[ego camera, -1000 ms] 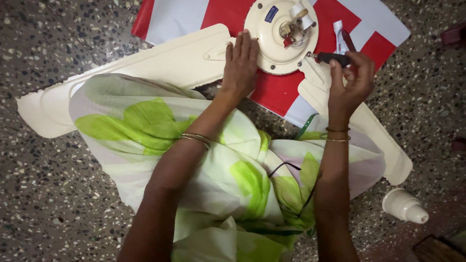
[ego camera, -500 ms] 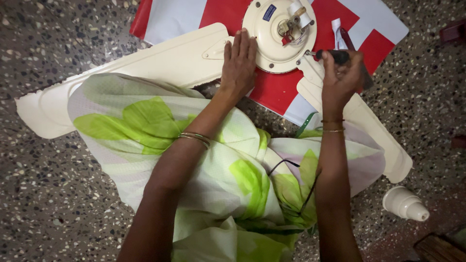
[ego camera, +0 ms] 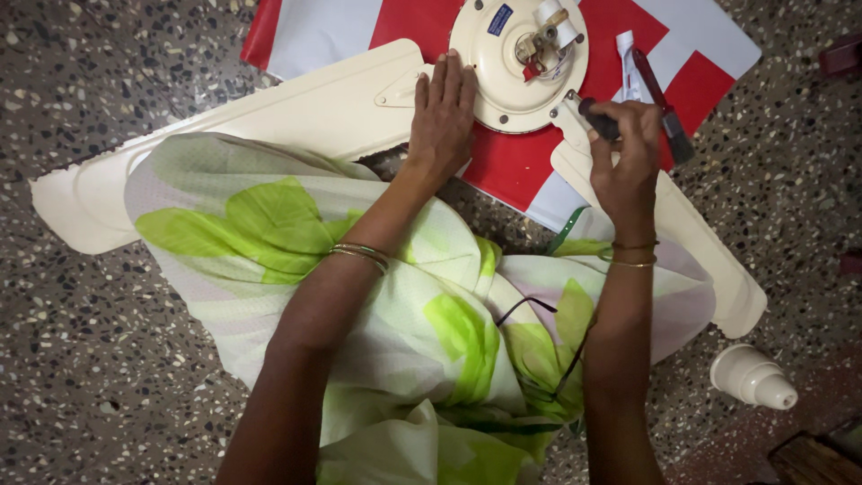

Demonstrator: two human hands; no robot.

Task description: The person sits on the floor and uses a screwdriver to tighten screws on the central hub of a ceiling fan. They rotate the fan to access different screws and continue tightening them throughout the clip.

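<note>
A cream ceiling fan lies on the floor, its round motor housing [ego camera: 503,76] resting on a red and white sheet [ego camera: 395,22]. My left hand [ego camera: 442,117] presses flat on the housing's near rim where the left blade [ego camera: 269,121] joins. My right hand [ego camera: 624,157] grips a dark-handled screwdriver [ego camera: 597,117], its tip at the bracket of the right blade [ego camera: 691,242] beside the housing. Both wrists wear thin bangles.
A second tool with a red handle [ego camera: 660,94] and a small white tube [ego camera: 626,54] lie on the sheet right of the housing. A cream cone-shaped fan cover [ego camera: 752,377] sits on the speckled floor at lower right. Green and white cloth covers my lap.
My right hand has lowered and turned, bringing the screwdriver tip down against the blade bracket. My left hand has stayed flat on the housing rim.
</note>
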